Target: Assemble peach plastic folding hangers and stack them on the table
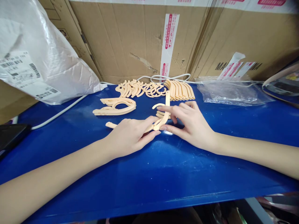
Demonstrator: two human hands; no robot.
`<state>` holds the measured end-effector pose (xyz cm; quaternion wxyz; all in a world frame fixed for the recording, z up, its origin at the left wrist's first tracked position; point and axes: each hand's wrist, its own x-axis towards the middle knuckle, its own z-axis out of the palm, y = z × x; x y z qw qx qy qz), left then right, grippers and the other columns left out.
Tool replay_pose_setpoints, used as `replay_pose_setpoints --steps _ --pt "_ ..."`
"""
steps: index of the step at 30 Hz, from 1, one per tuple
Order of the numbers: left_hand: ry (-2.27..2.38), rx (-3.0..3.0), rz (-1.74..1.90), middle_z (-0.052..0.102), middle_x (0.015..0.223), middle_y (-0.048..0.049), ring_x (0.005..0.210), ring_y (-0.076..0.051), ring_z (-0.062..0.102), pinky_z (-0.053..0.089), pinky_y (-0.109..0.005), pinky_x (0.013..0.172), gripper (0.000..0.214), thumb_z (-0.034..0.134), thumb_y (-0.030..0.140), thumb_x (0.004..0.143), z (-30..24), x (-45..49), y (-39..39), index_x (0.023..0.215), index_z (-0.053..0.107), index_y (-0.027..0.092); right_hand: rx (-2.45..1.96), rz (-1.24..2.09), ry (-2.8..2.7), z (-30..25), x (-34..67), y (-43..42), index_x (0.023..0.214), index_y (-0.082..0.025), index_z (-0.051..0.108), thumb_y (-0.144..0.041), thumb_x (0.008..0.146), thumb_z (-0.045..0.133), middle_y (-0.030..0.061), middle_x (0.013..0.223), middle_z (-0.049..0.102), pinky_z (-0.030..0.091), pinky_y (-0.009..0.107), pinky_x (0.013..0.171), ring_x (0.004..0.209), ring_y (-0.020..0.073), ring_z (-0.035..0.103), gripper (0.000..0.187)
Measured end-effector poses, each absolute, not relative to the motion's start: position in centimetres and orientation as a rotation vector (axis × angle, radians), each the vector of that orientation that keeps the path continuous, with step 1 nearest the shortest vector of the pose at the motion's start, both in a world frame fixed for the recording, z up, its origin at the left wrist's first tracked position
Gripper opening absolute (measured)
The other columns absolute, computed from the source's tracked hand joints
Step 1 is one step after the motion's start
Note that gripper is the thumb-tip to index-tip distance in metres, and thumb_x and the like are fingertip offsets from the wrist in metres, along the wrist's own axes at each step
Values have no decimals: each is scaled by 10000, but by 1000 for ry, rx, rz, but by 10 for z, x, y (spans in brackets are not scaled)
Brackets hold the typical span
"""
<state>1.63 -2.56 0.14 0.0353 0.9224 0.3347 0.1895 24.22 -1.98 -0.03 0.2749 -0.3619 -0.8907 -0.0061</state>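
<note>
Over the blue table, both my hands hold a cream plastic folding hanger (167, 107) by its joint. My left hand (133, 133) is closed round one arm of the hanger, whose end (110, 125) sticks out beyond the knuckles. With thumb and fingers, my right hand (189, 123) pinches the other arm, which points away from me. A small curved hook (158, 106) shows near my right index finger. Behind the right fingers lie a few more cream pieces (161, 114), partly hidden. To the left rests a pile of folded cream hangers (114, 110).
Cream hooks (155, 90), curved arms (130, 88) and a row of longer arms (179, 90) lie at the back. A white cable (58, 113), clear plastic bag (233, 93), white parcel (46, 62) and dark phone-like object (14, 137) surround them. Cardboard boxes (130, 37) stand behind.
</note>
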Motion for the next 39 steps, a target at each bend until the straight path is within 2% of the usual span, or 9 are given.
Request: replay_pose_setpoints --steps 5,9,11,14,17,23,29,35,39 --pt "954 2969 665 733 866 4 548 -126 643 386 -227 475 287 470 303 963 2 18 -28 1202 525 153 -838 176 -2413 3 242 -21 1099 -195 586 -377 966 484 24 945 656 346 327 768 830 161 549 247" --pt "775 3087 650 731 997 9 764 -130 707 431 -234 557 300 486 276 966 1 19 -32 1245 507 168 -937 481 -2013 3 244 -13 837 -207 547 -349 960 478 -13 754 561 367 297 682 692 134 495 200" --pt "710 3134 635 727 973 13 805 -133 705 430 -239 576 266 480 272 971 0 19 -33 1210 532 166 -957 528 -1721 1 247 -5 799 -216 524 -298 928 517 -16 741 515 362 291 672 690 134 468 152" --pt "758 3093 627 703 847 29 740 -130 682 410 -240 557 204 494 305 965 1 19 -32 1079 597 171 -980 646 -1513 -5 250 8 805 -218 532 -182 836 560 -12 780 501 356 285 666 708 132 457 56" --pt "805 3027 645 666 776 42 677 -114 643 382 -233 532 175 505 307 962 1 19 -30 966 622 176 -1058 769 -1438 -10 252 15 805 -206 556 -144 786 548 -16 742 500 339 278 631 672 123 444 66" --pt "791 3102 623 651 822 6 757 -147 619 401 -247 586 252 414 305 1003 0 20 -29 997 619 158 -1099 891 -1591 -9 247 12 849 -188 583 -198 815 572 -8 813 568 386 279 670 720 118 498 37" --pt "821 3091 616 650 883 -15 796 -162 596 428 -255 620 257 376 285 1013 1 21 -29 997 592 146 -999 697 -1854 0 244 -1 852 -187 579 -313 882 593 -10 815 578 412 280 711 768 124 533 130" --pt "949 2994 718 645 951 -11 853 -164 604 451 -261 690 178 398 243 1004 -1 20 -26 1053 552 168 -831 247 -2241 1 244 -10 871 -179 602 -179 852 564 -5 848 616 365 322 763 764 128 544 42" --pt "1018 3020 814 633 1019 -36 924 -185 587 450 -278 741 171 397 238 1003 0 22 -25 1052 542 161 -744 165 -2327 1 244 -13 948 -183 602 -66 736 459 13 895 618 355 332 754 792 152 542 281"
